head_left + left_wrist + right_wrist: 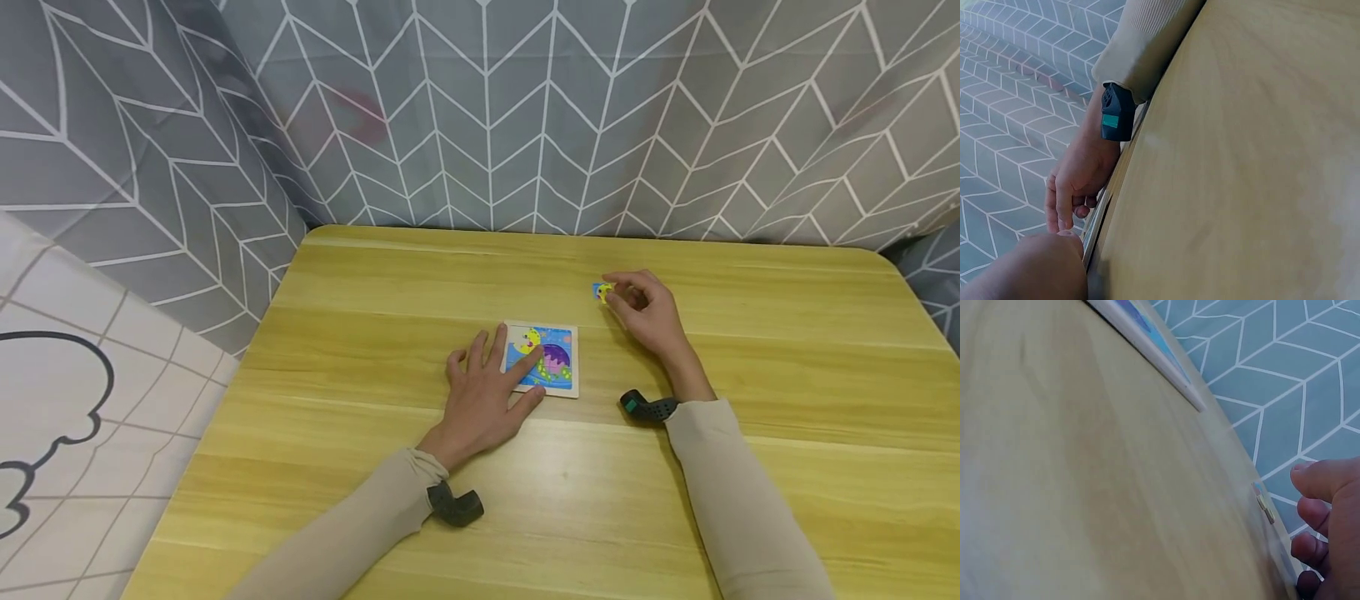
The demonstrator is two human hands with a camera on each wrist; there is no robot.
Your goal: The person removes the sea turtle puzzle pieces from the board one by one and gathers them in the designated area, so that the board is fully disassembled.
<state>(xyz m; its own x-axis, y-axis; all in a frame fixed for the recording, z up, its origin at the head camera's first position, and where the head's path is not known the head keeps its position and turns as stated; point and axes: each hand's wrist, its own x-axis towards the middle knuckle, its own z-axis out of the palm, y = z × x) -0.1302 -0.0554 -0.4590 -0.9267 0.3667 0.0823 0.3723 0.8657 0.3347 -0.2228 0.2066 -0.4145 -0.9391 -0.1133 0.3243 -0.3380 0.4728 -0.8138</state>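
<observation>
A small square jigsaw puzzle (558,354) in a pale frame lies on the table, showing a yellow creature with a purple and pink shape on blue. My left hand (483,404) rests over its left side with fingers spread, the index finger across the picture and the thumb at the lower edge. Up and to the right lies a loose puzzle piece (601,291), yellow and blue. Around its right side hover the loosely bent fingers of my right hand (648,315). From the right wrist, the piece (1264,504) shows flat on the table, apart from the thumb (1319,478).
The wood-grain table (337,358) has rounded far corners. Behind it hangs a grey curtain (517,125) with white zigzag lines. White tile-patterned cloth (120,417) is at the left. Dark bands with camera mounts sit on both wrists, the right wrist mount (647,407) close above the table.
</observation>
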